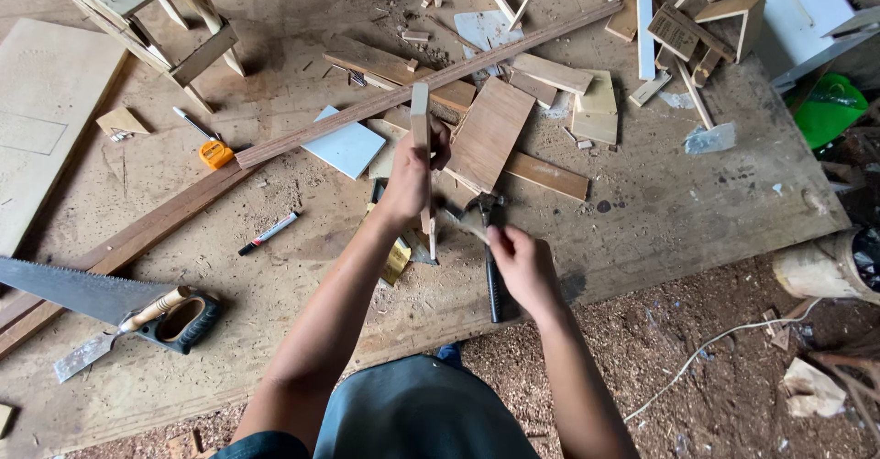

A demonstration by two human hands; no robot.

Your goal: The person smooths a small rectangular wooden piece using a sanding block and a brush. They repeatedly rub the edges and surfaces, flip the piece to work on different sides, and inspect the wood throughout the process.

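My left hand (410,179) grips a narrow wooden strip (421,120) and holds it upright on the plywood work board (642,221). My right hand (521,265) is just to the right of the strip's lower end, fingers pinched together near it; whether a nail sits in them is too small to tell. A claw hammer (493,287) with a black handle lies on the board under my right hand, its head near the strip's foot.
A long batten (367,106) crosses the board diagonally behind the strip. Several offcuts (550,74) and a brown panel (489,133) lie beyond. A handsaw (82,292), chisel (115,335), marker (268,233), tape measure (215,154) and wooden stool (147,10) are left. Sawdust floor (697,367) lies right.
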